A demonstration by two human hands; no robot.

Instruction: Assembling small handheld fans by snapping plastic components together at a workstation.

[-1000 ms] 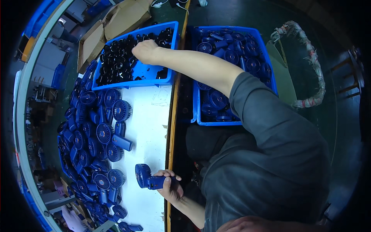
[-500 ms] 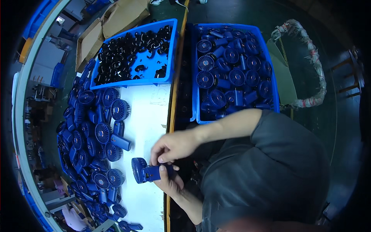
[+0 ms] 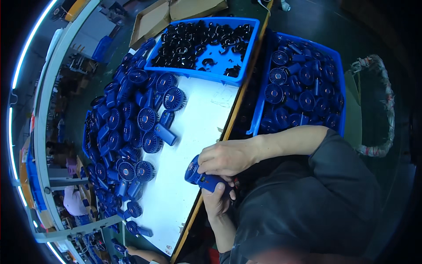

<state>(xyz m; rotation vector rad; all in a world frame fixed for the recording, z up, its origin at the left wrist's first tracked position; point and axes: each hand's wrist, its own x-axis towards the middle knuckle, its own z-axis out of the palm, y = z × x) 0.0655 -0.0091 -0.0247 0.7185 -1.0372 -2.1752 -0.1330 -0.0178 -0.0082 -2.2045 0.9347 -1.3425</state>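
Observation:
A dark blue handheld fan (image 3: 212, 182) with a round caged head is held over the near edge of the white tabletop. Its handle is gripped by my left hand (image 3: 215, 201), thumb along the side. My right hand (image 3: 228, 159) is closed over the fan's head and neck from above, fingers curled onto it. Whether a small part sits under those fingers is hidden. Nearest on the table lies a loose fan handle (image 3: 165, 134), at the edge of a big heap of blue fans (image 3: 127, 127).
A blue tray (image 3: 220, 78) of small black parts stands on the table, with an open cardboard box (image 3: 151, 21) behind it. Beyond the table's wooden edge (image 3: 234, 119) is a blue crate (image 3: 344, 103) full of fans. Another person's arm (image 3: 147, 254) reaches in at the bottom.
The view has swung, shifting the scene rightward. My right hand has moved from beside the fan's neck to over its head. My left hand still grips the handle.

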